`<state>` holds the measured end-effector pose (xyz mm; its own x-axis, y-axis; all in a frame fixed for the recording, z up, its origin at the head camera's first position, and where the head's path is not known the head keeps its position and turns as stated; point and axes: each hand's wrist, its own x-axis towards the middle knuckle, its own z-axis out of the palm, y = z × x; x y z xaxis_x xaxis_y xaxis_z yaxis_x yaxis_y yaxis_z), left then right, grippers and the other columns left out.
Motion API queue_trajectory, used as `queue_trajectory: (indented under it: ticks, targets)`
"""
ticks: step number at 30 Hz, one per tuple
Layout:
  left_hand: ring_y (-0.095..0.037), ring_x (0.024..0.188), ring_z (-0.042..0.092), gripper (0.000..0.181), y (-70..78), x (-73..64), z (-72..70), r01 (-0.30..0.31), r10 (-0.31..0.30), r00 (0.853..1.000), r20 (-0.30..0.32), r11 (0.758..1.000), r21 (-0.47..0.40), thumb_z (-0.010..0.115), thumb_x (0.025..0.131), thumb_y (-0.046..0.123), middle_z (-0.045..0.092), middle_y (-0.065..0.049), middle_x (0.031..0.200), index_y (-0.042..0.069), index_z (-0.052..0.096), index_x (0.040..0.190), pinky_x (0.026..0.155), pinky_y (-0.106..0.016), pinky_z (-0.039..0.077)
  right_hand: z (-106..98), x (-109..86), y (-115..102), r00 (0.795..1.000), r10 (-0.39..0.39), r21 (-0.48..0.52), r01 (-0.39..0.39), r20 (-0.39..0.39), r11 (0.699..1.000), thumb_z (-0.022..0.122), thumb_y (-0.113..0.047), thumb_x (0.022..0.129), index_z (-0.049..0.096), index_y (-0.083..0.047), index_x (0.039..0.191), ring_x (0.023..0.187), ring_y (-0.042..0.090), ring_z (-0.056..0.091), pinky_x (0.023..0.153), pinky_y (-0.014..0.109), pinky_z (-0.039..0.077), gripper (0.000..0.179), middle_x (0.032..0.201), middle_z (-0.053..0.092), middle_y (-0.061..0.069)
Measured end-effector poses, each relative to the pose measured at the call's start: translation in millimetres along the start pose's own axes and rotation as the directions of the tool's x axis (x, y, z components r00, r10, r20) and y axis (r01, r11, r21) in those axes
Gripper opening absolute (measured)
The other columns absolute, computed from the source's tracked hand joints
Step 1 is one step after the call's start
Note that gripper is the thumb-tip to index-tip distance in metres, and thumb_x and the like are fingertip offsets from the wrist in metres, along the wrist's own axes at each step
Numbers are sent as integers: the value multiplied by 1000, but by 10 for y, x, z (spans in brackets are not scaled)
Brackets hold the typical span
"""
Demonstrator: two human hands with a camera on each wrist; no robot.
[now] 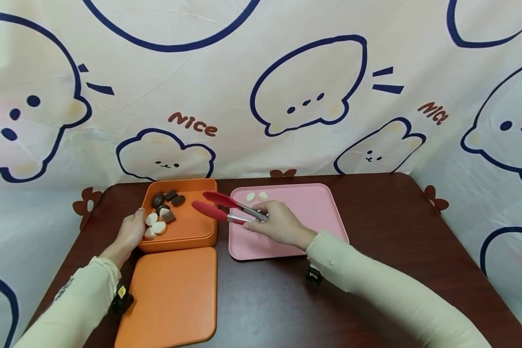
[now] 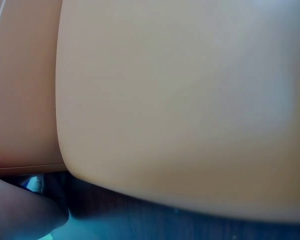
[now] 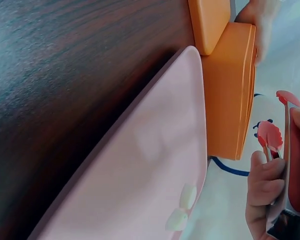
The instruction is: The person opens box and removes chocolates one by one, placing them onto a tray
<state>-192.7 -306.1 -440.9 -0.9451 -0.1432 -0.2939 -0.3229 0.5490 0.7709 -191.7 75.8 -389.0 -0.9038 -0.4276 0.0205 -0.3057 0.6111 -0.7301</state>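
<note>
My right hand (image 1: 282, 222) holds a pair of red-tipped metal tongs (image 1: 240, 208), also clear in the right wrist view. The two red tips stand apart with nothing between them, over the right part of an open orange box (image 1: 200, 240). In that box, toward the left, lie several dark brown pieces (image 1: 158, 199) and several white pieces (image 1: 158, 227) that look like chocolates. At the box's left wall, my left hand (image 1: 131, 229) grips the side. Two white oval pieces (image 1: 256, 196) lie at the back of a pink tray (image 1: 287, 246), under the right forearm's reach.
A flat orange lid (image 1: 169, 295) lies on the dark wood table (image 1: 261, 309) in front of the box. It fills most of the left wrist view. A white printed cloth (image 1: 235, 96) hangs behind and at both sides of the table.
</note>
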Motion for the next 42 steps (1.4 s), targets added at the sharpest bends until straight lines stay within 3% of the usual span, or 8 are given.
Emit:
queue_trajectory:
  ticks: [11, 15, 19, 22, 26, 31, 38, 42]
  targets:
    - [-38, 84, 47, 69, 37, 24, -18, 11, -11, 1000, 9, 1000, 3, 3, 107, 48, 46, -22, 84, 0, 48, 87, 82, -43, 41, 65, 85, -149, 1000, -24, -112, 24, -3, 993, 81, -40, 86, 74, -18, 101, 61, 11, 47, 54, 24, 33, 28, 65, 52, -5]
    - [-35, 86, 45, 60, 42, 32, -24, 26, -26, 1000, 8, 1000, 6, 3, 107, 50, 38, -15, 79, 9, 35, 77, 82, -42, 36, 81, 103, -208, 999, -39, -156, 40, 7, 987, 81, -41, 86, 73, -18, 103, 61, 12, 45, 54, 24, 32, 30, 65, 50, -5]
    - [-42, 114, 45, 67, 40, 19, -33, 42, -42, 999, 27, 999, -5, 2, 106, 50, 45, -25, 99, 1, 45, 92, 98, -48, 36, 103, 132, -265, 998, -63, -213, 66, 20, 975, 80, -42, 86, 71, -17, 103, 60, 11, 44, 53, 24, 33, 32, 64, 49, -5]
    - [-40, 106, 51, 69, 35, 24, -39, 40, -40, 999, 24, 999, -5, 3, 107, 50, 50, -19, 88, 1, 48, 92, 94, -47, 39, 131, 166, -310, 995, -93, -287, 98, 33, 953, 79, -44, 87, 71, -16, 105, 60, 9, 46, 52, 22, 35, 34, 67, 54, -6]
    - [-32, 87, 46, 60, 26, 37, -48, 26, -26, 999, 19, 1000, 2, 3, 107, 50, 39, -8, 73, 10, 38, 78, 84, -41, 35, 176, 212, -373, 989, -138, -401, 145, 45, 905, 79, -47, 86, 71, -16, 111, 67, 7, 56, 57, 21, 47, 41, 81, 67, -6]
    - [-47, 129, 38, 74, 22, 7, -48, 37, -36, 998, 46, 999, -15, 1, 106, 49, 43, -36, 119, -7, 48, 111, 108, -53, 34, 252, 259, -449, 977, -199, -550, 208, 77, 809, 78, -48, 87, 69, -14, 123, 78, 8, 65, 66, 26, 57, 51, 99, 75, -3]
    - [-33, 91, 43, 57, 24, 30, -18, 12, -12, 1000, 26, 1000, -5, 4, 107, 49, 35, -11, 80, 12, 35, 78, 87, -43, 32, 342, 309, -566, 962, -247, -708, 253, 114, 659, 76, -52, 87, 67, -20, 122, 69, 10, 64, 58, 30, 54, 48, 92, 71, -6]
    - [-36, 95, 44, 63, 7, 14, -12, 4, -4, 1000, 25, 1000, 4, 3, 107, 48, 40, -18, 87, 5, 43, 85, 89, -45, 35, 415, 335, -623, 956, -253, -743, 276, 147, 610, 74, -52, 89, 67, -19, 120, 67, 11, 63, 55, 27, 55, 46, 90, 68, -5]
